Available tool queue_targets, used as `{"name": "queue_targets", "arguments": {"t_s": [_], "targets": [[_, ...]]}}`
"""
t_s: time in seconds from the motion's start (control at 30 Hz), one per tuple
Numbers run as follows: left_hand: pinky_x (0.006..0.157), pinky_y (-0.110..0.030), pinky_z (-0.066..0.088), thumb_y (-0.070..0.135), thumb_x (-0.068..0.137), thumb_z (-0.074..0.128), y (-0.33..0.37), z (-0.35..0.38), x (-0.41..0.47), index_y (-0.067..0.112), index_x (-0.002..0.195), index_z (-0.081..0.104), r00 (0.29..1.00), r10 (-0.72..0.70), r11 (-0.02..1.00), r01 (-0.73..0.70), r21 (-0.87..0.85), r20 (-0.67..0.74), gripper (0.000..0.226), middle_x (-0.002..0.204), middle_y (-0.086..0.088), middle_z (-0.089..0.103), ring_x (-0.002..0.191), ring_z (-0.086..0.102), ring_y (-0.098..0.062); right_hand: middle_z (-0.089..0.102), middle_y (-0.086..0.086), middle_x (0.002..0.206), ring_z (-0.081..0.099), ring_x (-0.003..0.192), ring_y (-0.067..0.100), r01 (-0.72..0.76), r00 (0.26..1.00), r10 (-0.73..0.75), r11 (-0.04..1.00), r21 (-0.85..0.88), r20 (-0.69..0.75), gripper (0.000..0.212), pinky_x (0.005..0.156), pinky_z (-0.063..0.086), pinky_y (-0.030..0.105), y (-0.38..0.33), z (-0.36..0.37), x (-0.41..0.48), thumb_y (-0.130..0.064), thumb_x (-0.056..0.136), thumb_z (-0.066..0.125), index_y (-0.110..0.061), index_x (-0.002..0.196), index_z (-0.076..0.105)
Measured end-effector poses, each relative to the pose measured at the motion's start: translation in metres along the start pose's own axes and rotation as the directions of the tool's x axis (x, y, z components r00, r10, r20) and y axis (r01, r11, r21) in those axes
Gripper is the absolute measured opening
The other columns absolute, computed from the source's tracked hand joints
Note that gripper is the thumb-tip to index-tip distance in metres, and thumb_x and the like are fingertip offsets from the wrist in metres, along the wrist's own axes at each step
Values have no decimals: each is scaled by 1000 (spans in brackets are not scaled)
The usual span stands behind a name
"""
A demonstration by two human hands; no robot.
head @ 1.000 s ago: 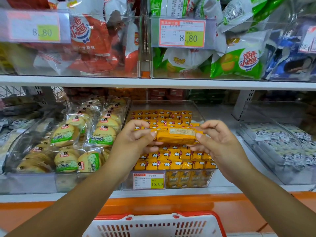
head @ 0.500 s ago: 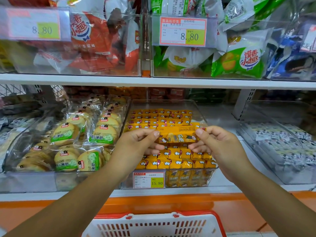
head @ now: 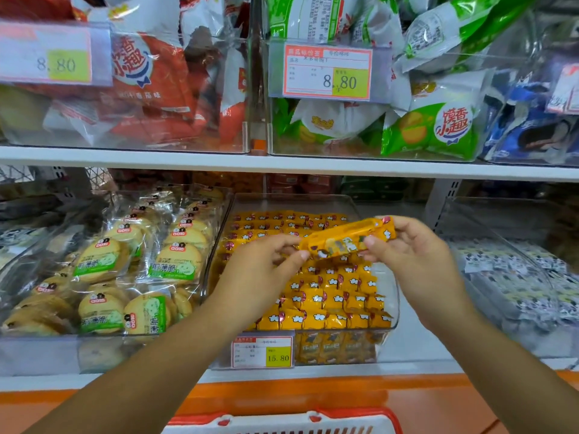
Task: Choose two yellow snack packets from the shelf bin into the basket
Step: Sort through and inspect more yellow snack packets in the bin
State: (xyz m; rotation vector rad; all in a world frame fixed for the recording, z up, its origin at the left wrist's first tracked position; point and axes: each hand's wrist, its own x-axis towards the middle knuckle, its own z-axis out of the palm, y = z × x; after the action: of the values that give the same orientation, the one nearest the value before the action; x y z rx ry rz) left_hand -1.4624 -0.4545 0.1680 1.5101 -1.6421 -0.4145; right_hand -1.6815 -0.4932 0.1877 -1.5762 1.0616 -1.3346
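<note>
A long yellow snack packet (head: 343, 240) is held above the clear shelf bin (head: 387, 324), tilted with its right end higher. My left hand (head: 263, 277) pinches its left end, and my right hand (head: 413, 258) grips its right end. Rows of several more yellow packets (head: 326, 296) fill the bin beneath. The red-rimmed white basket (head: 282, 422) shows at the bottom edge, below the shelf.
A bin of round biscuit packs (head: 131, 270) stands to the left, and a bin of black-and-white packets (head: 513, 270) to the right. The upper shelf (head: 282, 166) carries red, green and blue bags. A price tag reading 15.80 (head: 262, 352) hangs on the bin front.
Both hands turned the packet over from its printed back to its picture side. The packet tilted and shifted to the right, its right end rising.
</note>
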Motion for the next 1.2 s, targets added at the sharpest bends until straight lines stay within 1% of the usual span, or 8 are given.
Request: {"name": "queue_targets", "arguments": {"t_s": [0.17, 0.23, 0.37, 0.5, 0.63, 0.9, 1.1, 1.2], "targets": [[117, -37, 30, 45, 102, 45, -2, 21, 50, 27, 152, 36, 964, 130, 866, -224, 448, 231, 54, 156, 4, 40, 144, 33, -18, 62, -9, 92, 60, 79, -11, 238, 959, -282, 838, -491, -15, 23, 66, 42, 1, -3, -8, 38, -16, 91, 70, -35, 98, 60], [119, -43, 24, 47, 103, 40, -3, 33, 68, 25, 154, 29, 938, 100, 829, -262, 493, 332, 57, 159, 0, 34, 147, 28, -23, 55, -6, 87, 56, 72, 1, 247, 956, -289, 694, -676, 52, 13, 62, 38, 11, -3, -8, 58, -21, 92, 69, -24, 104, 67], [122, -46, 6, 53, 104, 26, -10, 55, 90, 29, 157, 15, 871, 45, 780, -336, 527, 490, 59, 166, 2, 14, 153, 10, -22, 51, -4, 85, 48, 79, 17, 271, 963, -118, 416, -868, 244, 30, 68, 33, 27, 4, -7, 93, -25, 97, 62, -22, 127, 61], [121, -41, -2, 55, 104, 19, -22, 59, 97, 30, 158, 17, 856, 39, 783, -347, 516, 515, 60, 167, 5, 11, 153, 5, -17, 62, 3, 116, 59, 94, 20, 265, 948, 42, 443, -856, 315, 29, 74, 38, 25, 9, -3, 127, -25, 91, 70, -23, 120, 65], [121, -38, -4, 55, 104, 18, -27, 60, 95, 30, 156, 24, 862, 76, 784, -363, 504, 502, 58, 165, 7, 18, 152, 7, -14, 57, -16, 95, 46, 74, -3, 325, 872, 214, 419, -848, 440, 18, 61, 32, 15, 20, 4, 148, -29, 92, 69, -31, 109, 66], [120, -34, -3, 56, 104, 19, -32, 64, 88, 33, 156, 20, 896, 95, 804, -326, 498, 433, 57, 165, 8, 18, 151, 8, -12, 63, 3, 128, 59, 115, 19, 447, 691, 525, 229, -865, 496, 28, 96, 48, 30, 18, 22, 161, -20, 104, 48, -20, 126, 65], [120, -36, -7, 63, 98, 25, -37, 68, 90, 29, 158, 2, 936, 61, 804, -251, 539, 346, 72, 167, 6, -4, 153, -8, -14, 72, 4, 95, 65, 95, 21, 444, 837, 200, 295, -846, 509, 18, 89, 48, 35, 19, 18, 172, -24, 96, 60, -15, 92, 75], [120, -38, -7, 65, 95, 24, -39, 70, 94, 29, 158, 3, 933, 45, 800, -248, 547, 357, 76, 167, 6, -5, 153, -8, -15, 69, -6, 76, 64, 79, 12, 446, 843, 215, 230, -865, 493, 21, 79, 50, 31, 25, 32, 177, -30, 92, 62, -20, 77, 73]]}}
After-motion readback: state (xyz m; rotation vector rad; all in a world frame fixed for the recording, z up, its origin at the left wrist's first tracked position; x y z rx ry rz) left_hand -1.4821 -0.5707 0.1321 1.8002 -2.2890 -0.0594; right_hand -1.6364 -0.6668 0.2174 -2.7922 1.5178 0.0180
